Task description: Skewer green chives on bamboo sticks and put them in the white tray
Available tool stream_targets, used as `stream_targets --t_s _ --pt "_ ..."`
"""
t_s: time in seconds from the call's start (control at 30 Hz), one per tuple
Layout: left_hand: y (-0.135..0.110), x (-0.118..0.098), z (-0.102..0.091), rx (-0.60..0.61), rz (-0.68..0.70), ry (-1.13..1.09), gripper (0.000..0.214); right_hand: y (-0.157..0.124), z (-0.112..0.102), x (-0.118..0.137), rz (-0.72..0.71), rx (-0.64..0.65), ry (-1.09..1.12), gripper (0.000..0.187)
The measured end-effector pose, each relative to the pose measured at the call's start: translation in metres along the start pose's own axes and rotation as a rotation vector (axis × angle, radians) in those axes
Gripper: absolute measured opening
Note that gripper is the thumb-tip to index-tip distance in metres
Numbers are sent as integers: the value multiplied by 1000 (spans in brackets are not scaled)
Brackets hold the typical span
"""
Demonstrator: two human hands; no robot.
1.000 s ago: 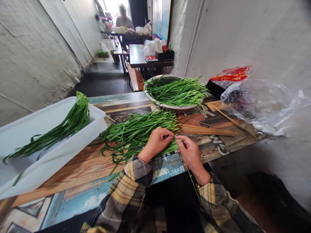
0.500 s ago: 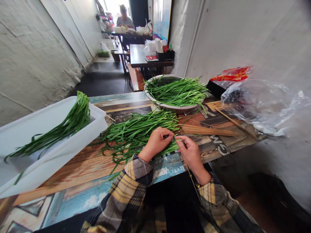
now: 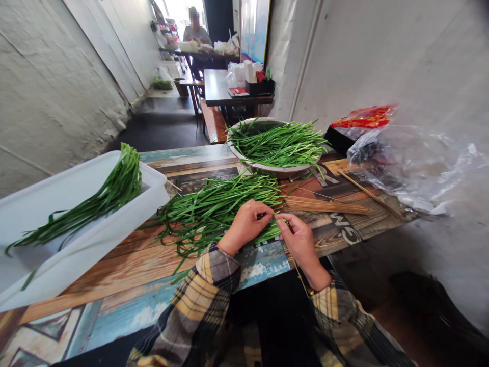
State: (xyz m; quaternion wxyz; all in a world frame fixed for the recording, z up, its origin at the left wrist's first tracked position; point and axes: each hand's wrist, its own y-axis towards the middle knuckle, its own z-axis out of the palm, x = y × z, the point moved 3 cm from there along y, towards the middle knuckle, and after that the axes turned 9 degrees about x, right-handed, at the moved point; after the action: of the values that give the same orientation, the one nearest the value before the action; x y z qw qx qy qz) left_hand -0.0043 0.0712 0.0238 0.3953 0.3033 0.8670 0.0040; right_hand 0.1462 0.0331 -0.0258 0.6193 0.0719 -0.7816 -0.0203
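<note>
Green stems (image 3: 225,201), one loose heap: mid-surface (image 3: 133,260), pale ends lying rightward. Left hand (image 3: 251,221): fingers pinched together at those ends; contents too small to tell. Right hand (image 3: 300,238): thumb and finger gripping a pale stem end. Thin stick (image 3: 299,272): below right palm, crossing the near edge. Handling, as judged: light pinch, ends kept level, stick steadied, stems unbruised.
</note>
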Motion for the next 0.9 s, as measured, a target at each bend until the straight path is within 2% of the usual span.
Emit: stream_targets --t_s 0.37,0.67,0.9 --pt "-1 0 2 -12 23 27 10 0 0 -2 -8 2 0 24" --pt "0 0 5 -22 72 77 15 1 2 -4 -1 2 53 23" --pt "-1 -1 4 -2 66 95 15 0 3 -4 -29 3 106 37"
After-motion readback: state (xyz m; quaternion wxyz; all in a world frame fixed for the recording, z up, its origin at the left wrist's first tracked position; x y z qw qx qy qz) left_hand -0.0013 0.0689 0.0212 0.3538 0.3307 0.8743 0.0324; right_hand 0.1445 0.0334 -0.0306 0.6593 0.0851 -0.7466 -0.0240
